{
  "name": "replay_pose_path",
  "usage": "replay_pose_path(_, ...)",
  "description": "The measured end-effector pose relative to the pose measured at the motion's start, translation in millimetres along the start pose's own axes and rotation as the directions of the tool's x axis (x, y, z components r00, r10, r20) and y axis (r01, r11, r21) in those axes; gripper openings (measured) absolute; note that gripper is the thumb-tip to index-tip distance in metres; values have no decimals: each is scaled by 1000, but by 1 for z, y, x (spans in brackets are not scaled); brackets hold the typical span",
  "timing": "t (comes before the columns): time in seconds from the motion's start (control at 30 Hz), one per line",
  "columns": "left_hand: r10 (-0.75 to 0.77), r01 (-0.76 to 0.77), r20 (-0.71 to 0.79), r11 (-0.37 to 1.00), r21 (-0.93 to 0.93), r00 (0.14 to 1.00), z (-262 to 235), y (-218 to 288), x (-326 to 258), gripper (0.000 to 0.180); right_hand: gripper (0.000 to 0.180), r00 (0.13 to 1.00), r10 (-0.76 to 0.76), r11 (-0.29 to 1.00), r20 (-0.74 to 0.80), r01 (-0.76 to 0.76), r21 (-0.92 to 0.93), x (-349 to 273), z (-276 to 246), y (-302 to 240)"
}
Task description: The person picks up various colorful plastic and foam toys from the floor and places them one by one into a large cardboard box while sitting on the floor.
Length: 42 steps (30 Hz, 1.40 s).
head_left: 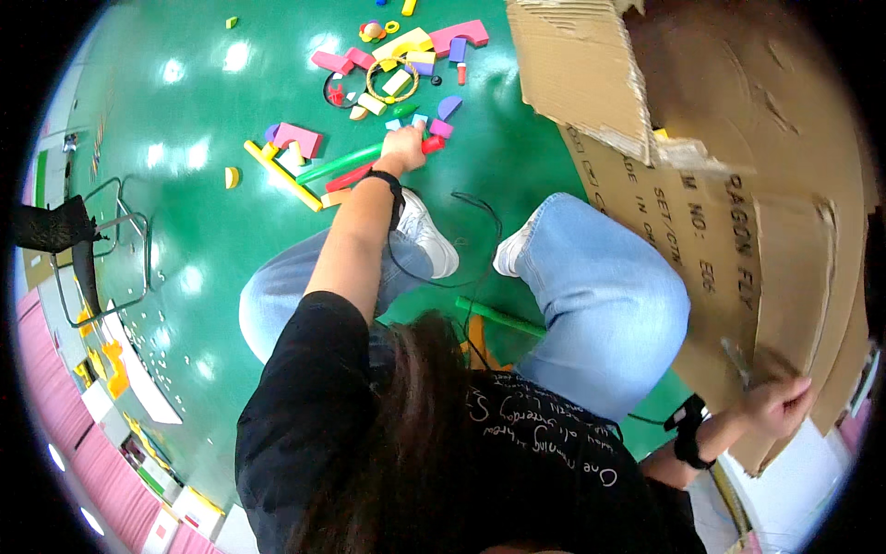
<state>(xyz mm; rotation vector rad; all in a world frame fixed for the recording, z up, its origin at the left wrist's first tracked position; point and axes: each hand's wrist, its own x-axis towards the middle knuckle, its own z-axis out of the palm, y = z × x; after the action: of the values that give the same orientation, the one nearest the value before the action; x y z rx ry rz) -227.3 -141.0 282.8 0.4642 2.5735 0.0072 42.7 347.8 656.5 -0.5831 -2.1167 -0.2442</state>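
Note:
My left hand (404, 148) reaches down to the floor with its fingers closed. A red stick (353, 178) runs beneath it, its thicker end showing past the fingers. A green stick (341, 163) meets the same hand on its left, and light blue blocks (420, 121) lie by the fingertips. My right hand (780, 406) is closed and smeared by motion at the lower edge of a large cardboard box (706, 258). A slim greyish thing (736, 360) shows blurred beside it; what the fingers hold is unclear.
Colourful foam blocks (406, 42), a rope ring (392, 79) and a yellow stick (281, 175) lie ahead on the green floor (212, 111). A black cable (498, 222) loops between my shoes. Another green stick (503, 317) lies between my legs. A metal-framed chair (101, 240) stands left.

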Motion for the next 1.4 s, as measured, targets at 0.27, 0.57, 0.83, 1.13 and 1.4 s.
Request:
replay_pose_path(0.27, 130, -274, -439, 919, -283, 889, -161, 39, -13, 49, 23, 996, -48, 998, 79, 52, -48, 6, 14, -40)
replay_pose_path(0.57, 501, -881, -725, 262, -393, 472, -352, 195, -171, 35, 15, 994, -105, 994, 36, 105, -7, 5, 23, -54)
replay_pose_path(0.83, 635, -992, -763, -50, 119, -124, -405, 264, -174, 38, 13, 993, -108, 994, 44, 108, 14, 9, 22, -61)
replay_pose_path(1.13, 560, -956, -788, 266, -122, 256, -379, 295, -82, 33, 12, 992, -116, 992, 48, 113, 56, 12, 16, -64)
replay_pose_path(1.4, 599, -812, -548, 447, -376, 584, -290, 264, 46, 32, 14, 987, -130, 991, 90, 125, 55, 10, 8, -65)
